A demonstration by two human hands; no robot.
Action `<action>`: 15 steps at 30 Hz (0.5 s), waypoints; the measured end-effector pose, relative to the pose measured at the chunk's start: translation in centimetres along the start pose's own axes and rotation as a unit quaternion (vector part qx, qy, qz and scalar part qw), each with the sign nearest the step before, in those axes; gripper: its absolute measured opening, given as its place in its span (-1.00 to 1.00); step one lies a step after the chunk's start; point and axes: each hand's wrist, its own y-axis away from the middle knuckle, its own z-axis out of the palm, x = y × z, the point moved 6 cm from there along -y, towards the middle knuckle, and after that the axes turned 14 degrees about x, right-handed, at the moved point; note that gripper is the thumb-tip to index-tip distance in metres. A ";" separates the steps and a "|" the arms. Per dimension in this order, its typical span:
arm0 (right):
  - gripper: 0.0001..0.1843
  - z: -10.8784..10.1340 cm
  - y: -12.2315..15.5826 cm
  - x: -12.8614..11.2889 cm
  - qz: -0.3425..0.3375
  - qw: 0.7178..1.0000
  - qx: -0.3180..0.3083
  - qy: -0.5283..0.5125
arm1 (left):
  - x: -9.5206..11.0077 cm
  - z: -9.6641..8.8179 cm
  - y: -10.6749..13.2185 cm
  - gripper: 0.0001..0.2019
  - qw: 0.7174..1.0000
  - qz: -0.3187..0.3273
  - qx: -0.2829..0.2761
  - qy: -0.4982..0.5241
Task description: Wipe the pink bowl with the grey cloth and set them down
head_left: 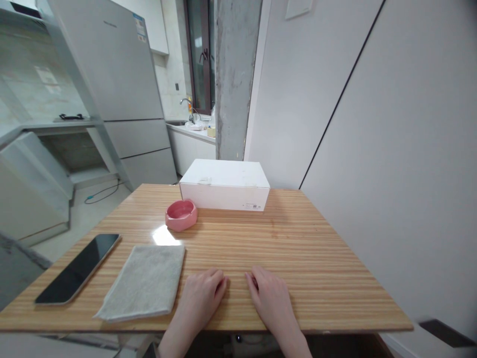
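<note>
My left hand rests on the wooden table near its front edge, fingers curled into a loose fist. My right hand lies a short way to the right, curled the same way. Nothing shows in either hand. A folded grey cloth lies flat just left of my left hand. Farther left is a black-screened smartphone, set at a slant. Beyond the cloth sits a pink bowl, perhaps an ashtray, close to the front left corner of a closed white box.
The box stands at the table's far edge. A white wall runs along the right side. Behind are a grey pillar, a tall refrigerator and a kitchen counter with a faucet. A cable lies on the floor at left.
</note>
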 end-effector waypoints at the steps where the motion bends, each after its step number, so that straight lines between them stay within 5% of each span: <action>1: -0.74 0.0 0.0 0.0 0.001 1.000 -0.001 -0.001 | 0.0 0.0 0.0 -0.68 1.000 0.000 0.000 0.001; 15: -0.73 0.0 0.1 0.0 -0.001 1.000 0.003 -0.003 | -0.1 -0.1 0.0 -0.68 1.000 -0.002 0.000 0.002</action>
